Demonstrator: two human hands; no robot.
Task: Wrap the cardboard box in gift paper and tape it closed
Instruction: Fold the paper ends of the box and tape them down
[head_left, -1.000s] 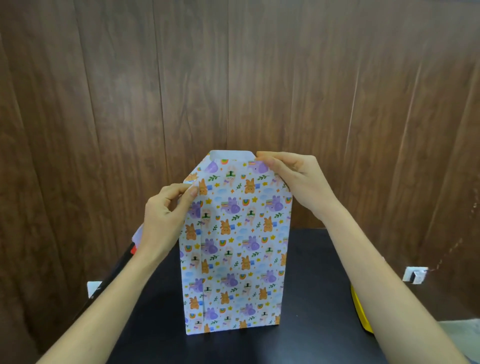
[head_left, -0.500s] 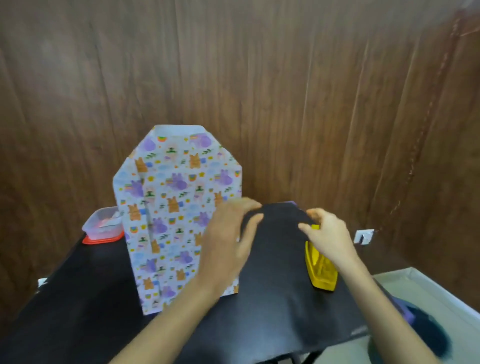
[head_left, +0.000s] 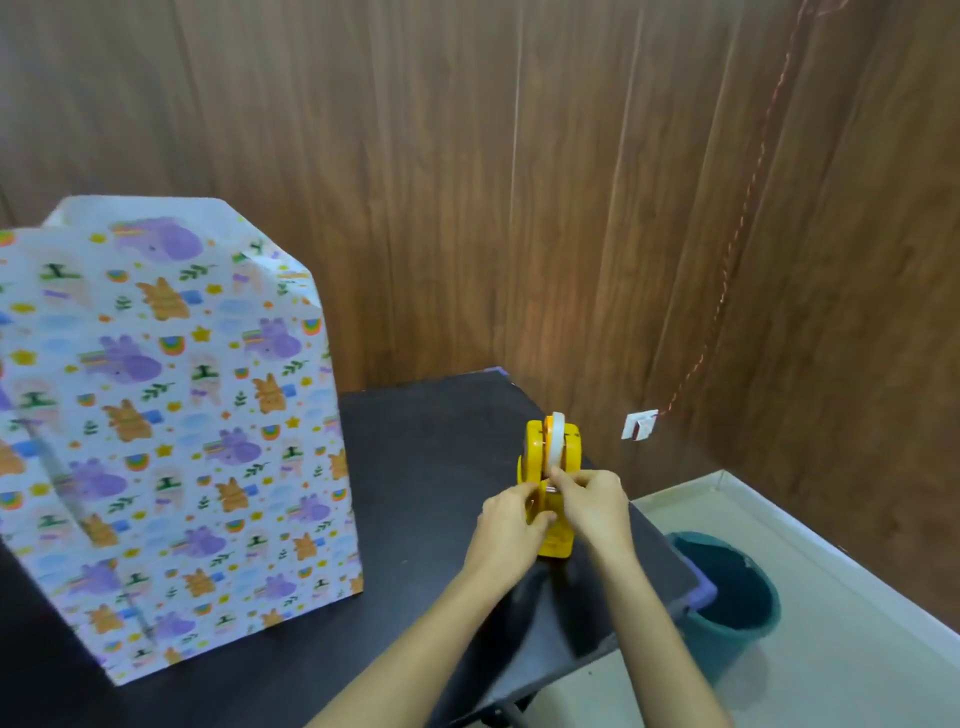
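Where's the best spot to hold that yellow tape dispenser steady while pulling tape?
Probably grip the yellow tape dispenser across its flat side walls, below the tape roll, coming from the near left. It stands narrow and upright, and the roll on top must turn freely.

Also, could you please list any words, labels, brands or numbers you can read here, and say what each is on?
No text is readable anywhere.
Gift paper: only printed animals, stars and leaves, no lettering.
Yellow tape dispenser: no label or brand shows.
White tag on the wall: too small and blurred to read.
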